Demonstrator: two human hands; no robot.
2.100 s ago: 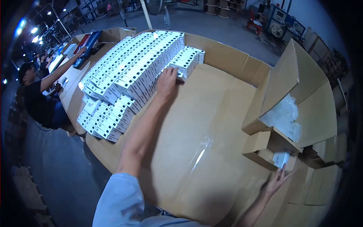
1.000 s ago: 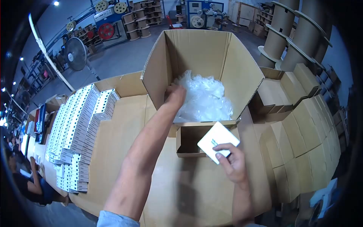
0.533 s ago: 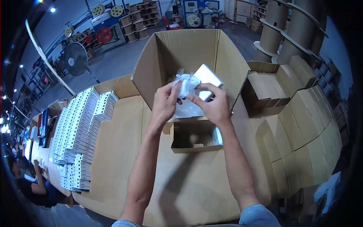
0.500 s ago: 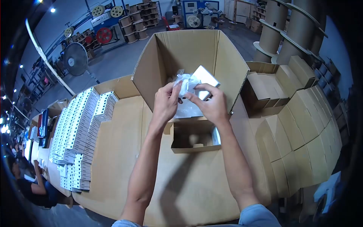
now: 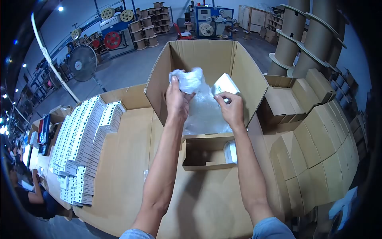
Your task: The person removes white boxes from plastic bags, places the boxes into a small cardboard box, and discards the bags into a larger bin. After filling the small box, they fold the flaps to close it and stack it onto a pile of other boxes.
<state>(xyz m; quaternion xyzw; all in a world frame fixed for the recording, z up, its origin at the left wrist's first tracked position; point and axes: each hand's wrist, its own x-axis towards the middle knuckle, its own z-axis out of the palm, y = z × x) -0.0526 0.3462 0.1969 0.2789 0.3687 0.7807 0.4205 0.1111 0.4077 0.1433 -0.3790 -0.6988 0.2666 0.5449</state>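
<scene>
Over the tall open carton (image 5: pixel 203 53), my left hand (image 5: pixel 177 99) grips a crumpled bundle of clear plastic (image 5: pixel 189 81). My right hand (image 5: pixel 230 107) is to its right, thumb and fingertips pinched together at the edge of the plastic; what they pinch is too small to make out. A white box (image 5: pixel 226 84) shows just behind my right hand, inside the carton. More clear plastic (image 5: pixel 205 117) lies in the carton below my hands. Nearer to me, a small open brown box (image 5: pixel 205 154) holds a white item (image 5: pixel 230 152) at its right end.
Stacks of small white boxes (image 5: pixel 83 137) stand on the left of the cardboard-covered table (image 5: pixel 127 149). Brown boxes (image 5: pixel 314 147) are stacked on the right, with an open carton (image 5: pixel 284 97) behind them. A person (image 5: pixel 38 191) is at the far left.
My hands have moved apart, my left holding the plastic bundle higher. More loose plastic shows between them. The view has shifted slightly.
</scene>
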